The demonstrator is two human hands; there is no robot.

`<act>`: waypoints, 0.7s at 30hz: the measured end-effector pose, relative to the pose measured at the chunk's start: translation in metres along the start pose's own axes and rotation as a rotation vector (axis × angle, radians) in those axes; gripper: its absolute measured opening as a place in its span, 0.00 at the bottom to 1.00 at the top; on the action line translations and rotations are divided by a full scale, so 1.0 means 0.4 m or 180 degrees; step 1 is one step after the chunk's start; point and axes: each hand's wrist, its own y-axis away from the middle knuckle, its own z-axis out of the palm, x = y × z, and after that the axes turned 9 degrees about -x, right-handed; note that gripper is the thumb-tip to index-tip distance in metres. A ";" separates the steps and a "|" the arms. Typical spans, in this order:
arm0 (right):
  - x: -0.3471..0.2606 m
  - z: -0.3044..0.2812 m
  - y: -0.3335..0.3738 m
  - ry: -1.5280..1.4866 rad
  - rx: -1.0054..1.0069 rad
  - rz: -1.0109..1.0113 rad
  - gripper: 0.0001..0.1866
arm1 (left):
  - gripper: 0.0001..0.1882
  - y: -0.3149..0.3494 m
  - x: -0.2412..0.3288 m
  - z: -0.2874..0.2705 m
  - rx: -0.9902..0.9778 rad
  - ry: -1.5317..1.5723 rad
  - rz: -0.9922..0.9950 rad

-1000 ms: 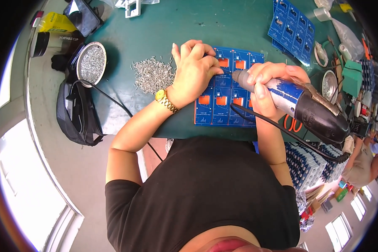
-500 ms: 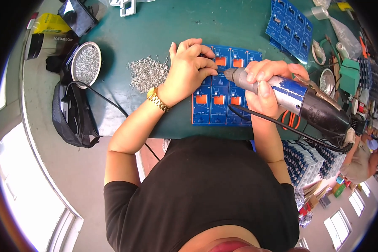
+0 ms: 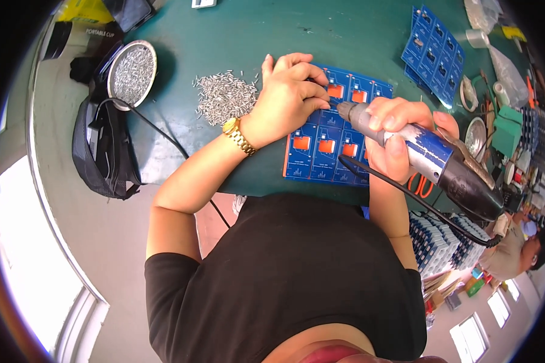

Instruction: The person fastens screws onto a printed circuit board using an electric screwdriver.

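A panel of blue circuit boards [image 3: 318,172] with orange-showing cutouts lies flat at the table's near edge. My right hand [image 3: 399,130] grips a corded power tool [image 3: 427,150] that looks like an electric screwdriver, silver and worn blue with a black end. It tilts, its narrow nose pointing left, close to my left fingertips over the panel. My left hand [image 3: 293,91], a gold watch at its wrist, rests on the panel's left part with bent fingers and thumb drawn together. What they pinch is hidden. Left of it lies a heap of small silver metal pins [image 3: 224,97], perhaps screws.
A round dish [image 3: 132,75] of similar pins stands at the left, by a black bag [image 3: 100,160] and a black cable. More blue panels [image 3: 433,54] are stacked at the far right, near a clear plastic bag [image 3: 507,75]. Orange-handled scissors [image 3: 421,185] lie beside my right forearm.
The whole view has shifted, so the table things sit farther right and slightly higher or lower. Both hands and the power tool keep nearly the same place over the panel.
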 end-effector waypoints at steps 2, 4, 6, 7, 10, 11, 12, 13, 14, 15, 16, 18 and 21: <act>0.002 0.001 -0.004 0.0025 -0.0002 0.0046 0.32 | 0.05 0.001 0.001 0.001 -0.0008 0.0023 0.0033; 0.014 0.005 -0.010 0.0071 0.0061 0.0008 0.35 | 0.05 0.006 0.001 -0.008 0.0001 -0.0042 0.0064; 0.012 0.011 -0.024 0.0183 0.0005 0.0050 0.35 | 0.05 0.001 0.003 -0.026 -0.0004 -0.0077 0.0128; 0.011 0.018 -0.032 0.0297 -0.0037 0.0085 0.35 | 0.06 0.003 0.001 -0.051 0.0119 -0.0484 0.0090; 0.015 0.034 -0.044 0.0178 -0.0064 0.0155 0.34 | 0.07 0.019 -0.028 -0.135 0.0063 -0.1148 -0.0746; 0.016 0.037 -0.046 0.0234 -0.0140 0.0211 0.34 | 0.07 0.035 -0.033 -0.152 -0.0086 -0.1351 -0.1248; 0.019 0.036 -0.053 0.0212 -0.0260 0.0211 0.34 | 0.07 0.044 -0.036 -0.153 -0.0077 -0.1336 -0.1267; 0.021 0.035 -0.055 0.0209 -0.0278 0.0225 0.34 | 0.07 0.052 -0.038 -0.151 -0.0216 -0.1415 -0.1318; 0.023 0.035 -0.058 0.0307 -0.0300 0.0244 0.34 | 0.06 0.054 -0.040 -0.152 -0.0361 -0.1507 -0.1358; 0.025 0.035 -0.062 0.0406 -0.0320 0.0264 0.34 | 0.06 0.055 -0.042 -0.146 -0.0363 -0.1506 -0.1363; 0.028 0.032 -0.069 0.0418 -0.0334 0.0300 0.34 | 0.06 0.054 -0.045 -0.134 -0.0301 -0.1680 -0.1190; 0.030 0.039 -0.079 0.0294 -0.0383 0.0388 0.34 | 0.06 0.064 -0.048 -0.123 -0.0216 -0.1859 -0.0925; 0.040 0.028 -0.084 0.0321 -0.0549 0.0409 0.35 | 0.06 0.067 -0.045 -0.123 -0.0185 -0.2058 -0.0835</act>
